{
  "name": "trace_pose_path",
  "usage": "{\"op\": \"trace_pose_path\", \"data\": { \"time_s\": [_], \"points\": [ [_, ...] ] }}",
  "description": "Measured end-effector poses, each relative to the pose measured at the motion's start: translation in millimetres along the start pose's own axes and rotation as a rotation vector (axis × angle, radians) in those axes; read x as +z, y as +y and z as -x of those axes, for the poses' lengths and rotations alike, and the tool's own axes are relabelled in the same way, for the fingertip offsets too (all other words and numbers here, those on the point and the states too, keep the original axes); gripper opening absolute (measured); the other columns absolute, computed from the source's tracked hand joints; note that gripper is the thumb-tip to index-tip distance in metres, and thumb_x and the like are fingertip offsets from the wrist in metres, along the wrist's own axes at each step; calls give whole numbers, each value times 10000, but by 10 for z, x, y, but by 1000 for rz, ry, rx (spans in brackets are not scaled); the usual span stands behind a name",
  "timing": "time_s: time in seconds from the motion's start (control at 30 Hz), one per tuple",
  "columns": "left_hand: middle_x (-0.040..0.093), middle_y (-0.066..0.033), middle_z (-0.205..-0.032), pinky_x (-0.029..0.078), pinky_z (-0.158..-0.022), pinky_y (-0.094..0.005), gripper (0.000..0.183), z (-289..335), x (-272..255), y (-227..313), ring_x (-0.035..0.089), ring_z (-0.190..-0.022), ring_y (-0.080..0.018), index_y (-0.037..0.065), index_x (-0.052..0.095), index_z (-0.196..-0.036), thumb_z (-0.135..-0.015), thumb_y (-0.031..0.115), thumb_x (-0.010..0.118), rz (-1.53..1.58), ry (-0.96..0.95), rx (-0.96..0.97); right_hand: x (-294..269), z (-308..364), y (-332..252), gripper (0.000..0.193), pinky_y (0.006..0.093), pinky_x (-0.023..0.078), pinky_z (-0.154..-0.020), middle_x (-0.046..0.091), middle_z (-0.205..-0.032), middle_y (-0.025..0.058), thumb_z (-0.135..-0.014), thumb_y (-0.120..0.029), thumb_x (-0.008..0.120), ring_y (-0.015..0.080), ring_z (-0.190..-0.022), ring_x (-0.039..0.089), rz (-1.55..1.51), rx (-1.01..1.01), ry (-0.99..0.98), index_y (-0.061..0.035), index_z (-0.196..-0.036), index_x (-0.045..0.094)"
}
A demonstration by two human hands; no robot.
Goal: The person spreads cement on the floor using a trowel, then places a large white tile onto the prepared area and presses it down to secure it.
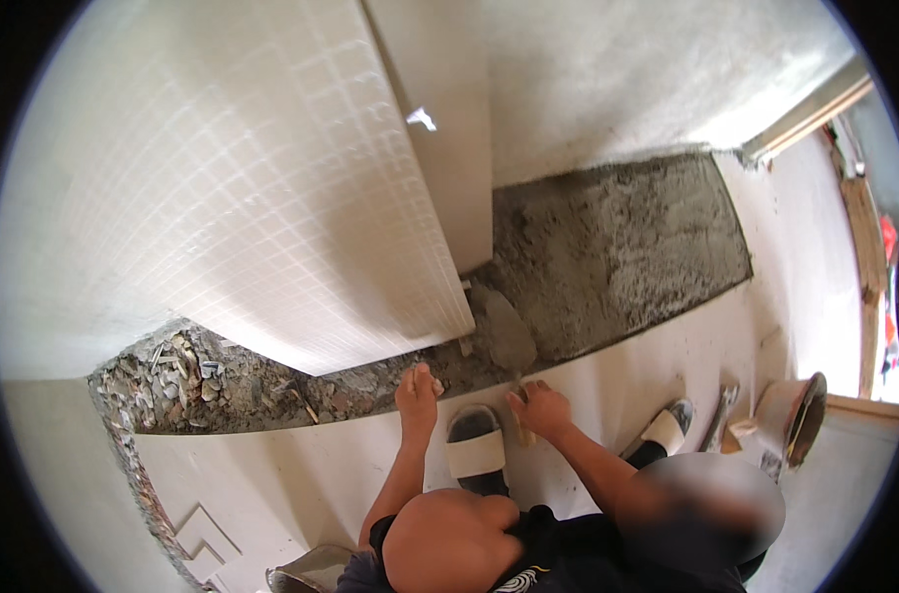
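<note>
My right hand (543, 409) is closed round the handle of a trowel, whose grey pointed blade (506, 334) reaches forward over the trench. Ahead of my body, my left hand (418, 387) is curled closed at the trench's near edge; what lies in its fingers, if anything, cannot be made out. Just beyond it rises a large pale tile (301, 198) with a grid-patterned face, tilted, its lower edge above the rubble. Behind that stands a second plain tile (454, 148). Damp grey mortar (632, 247) fills the trench to the right of the blade.
Broken rubble (202, 381) lies in the trench's left end. Pale floor tiles (242, 474) run along its near side, with my slippered foot (476, 445) on them. A bucket (790, 420) and a hammer-like tool (720, 415) sit at right; another bucket (311, 568) and tile offcuts (207, 539) are at lower left.
</note>
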State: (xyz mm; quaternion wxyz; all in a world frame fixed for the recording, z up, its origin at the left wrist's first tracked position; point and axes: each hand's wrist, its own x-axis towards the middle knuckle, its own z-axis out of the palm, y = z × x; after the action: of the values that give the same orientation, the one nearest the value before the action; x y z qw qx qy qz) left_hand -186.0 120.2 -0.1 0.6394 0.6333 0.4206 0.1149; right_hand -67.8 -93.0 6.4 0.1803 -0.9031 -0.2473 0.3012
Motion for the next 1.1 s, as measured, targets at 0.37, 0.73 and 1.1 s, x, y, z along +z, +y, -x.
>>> {"op": "trace_pose_path", "data": {
  "time_s": [0.37, 0.73, 1.1],
  "points": [
    [520, -195, -1163, 427, -902, -395, 607, -462, -1420, 877, 532, -1047, -298, -79, 457, -1272, -970, 446, 483, 76, 966, 402, -2759, -838, -2044, 190, 395, 481, -746, 599, -922, 168, -885, -156, 632, 316, -852, 611, -400, -721, 764, -4, -992, 593],
    [566, -105, -872, 412, -731, -344, 657, -1144, -2344, 1926, 478, -808, -185, -26, 632, -931, -943, 593, 416, 440, 832, 394, -3503, -848, -4207, 319, 392, 494, -789, 635, -979, 94, -889, -328, 596, 260, -933, 606, 423, -1008, 871, -34, -1005, 638],
    [591, -255, -1054, 405, -924, -449, 886, -1206, -2125, 2017, 542, -1033, -317, -108, 579, -1097, -903, 714, 312, 393, 1181, 164, -3549, -683, -4232, 376, 389, 486, -823, 631, -966, 185, -879, -344, 629, 294, -957, 615, 401, -928, 714, 9, -1007, 603]
  ]
}}
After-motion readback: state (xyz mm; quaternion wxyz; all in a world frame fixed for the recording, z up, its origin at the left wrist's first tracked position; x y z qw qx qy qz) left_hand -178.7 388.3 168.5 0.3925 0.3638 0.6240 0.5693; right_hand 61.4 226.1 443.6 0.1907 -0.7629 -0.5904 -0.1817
